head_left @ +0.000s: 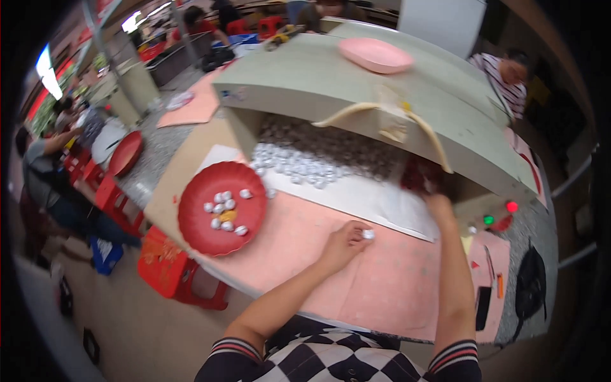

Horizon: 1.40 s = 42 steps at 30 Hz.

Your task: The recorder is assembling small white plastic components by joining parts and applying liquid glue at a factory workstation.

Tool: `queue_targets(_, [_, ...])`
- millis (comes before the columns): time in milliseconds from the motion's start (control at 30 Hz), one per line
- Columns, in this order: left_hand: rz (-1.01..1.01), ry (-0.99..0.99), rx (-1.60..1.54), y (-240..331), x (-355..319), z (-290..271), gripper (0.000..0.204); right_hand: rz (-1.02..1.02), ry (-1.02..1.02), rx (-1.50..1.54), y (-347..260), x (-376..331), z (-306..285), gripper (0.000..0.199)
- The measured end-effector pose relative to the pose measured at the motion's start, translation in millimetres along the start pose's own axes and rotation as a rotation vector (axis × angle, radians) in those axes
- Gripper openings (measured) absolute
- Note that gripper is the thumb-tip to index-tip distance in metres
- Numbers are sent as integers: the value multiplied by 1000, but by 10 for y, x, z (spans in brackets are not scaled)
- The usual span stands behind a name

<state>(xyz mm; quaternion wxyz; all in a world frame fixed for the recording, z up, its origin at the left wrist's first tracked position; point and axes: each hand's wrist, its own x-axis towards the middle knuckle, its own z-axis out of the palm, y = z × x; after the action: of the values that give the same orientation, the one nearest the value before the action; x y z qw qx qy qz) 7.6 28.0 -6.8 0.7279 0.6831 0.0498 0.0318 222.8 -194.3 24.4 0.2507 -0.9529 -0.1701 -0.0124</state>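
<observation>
Over the pink mat point(394, 280), my left hand point(344, 247) is closed, its fingertips pinching a small white round piece point(368, 234). My right hand point(435, 202) reaches under the shelf at a heap of small dark red pieces point(417, 175); its fingers are blurred and partly hidden. Many white round pieces point(302, 169) lie heaped under the same shelf, to the left of that hand. A red basin point(189, 213) on the left of the table holds several white pieces and a yellowish one point(227, 216).
Above the work spot runs a grey-green shelf point(293, 60) bearing a pink tray point(375, 56). A curved cream strip point(436, 137) hangs at its edge. A phone point(484, 307), orange cutter point(500, 286) and black bag point(531, 283) lie right. Red stools point(168, 264) stand left; other people work around.
</observation>
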Motion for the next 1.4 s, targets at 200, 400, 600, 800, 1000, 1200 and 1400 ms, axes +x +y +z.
queue_targets(200, [208,-65,50,-23,51,118,29,-86,-40,-47,587,-10,11,54])
queue_targets(400, [228,-21,15,-37,4,83,28,-155,-36,-28,314,-31,50,49])
queue_targets(600, [167,-114,-158,-8,51,125,31,-17,63,346,-13,-602,-160,32])
queue_targets(800, [188,-68,-29,-95,55,43,37,173,-202,835,-998,-1516,-231,25])
queue_targets(1000, [37,-180,-155,41,33,48,38,320,-332,1275,-787,-1644,72,11])
queue_targets(1200, [14,-216,-42,83,-6,166,40,338,-344,1369,-708,-1659,148,16])
queue_targets(1400, [51,-241,9,117,-38,138,41,346,-361,1340,-731,-1641,203,15])
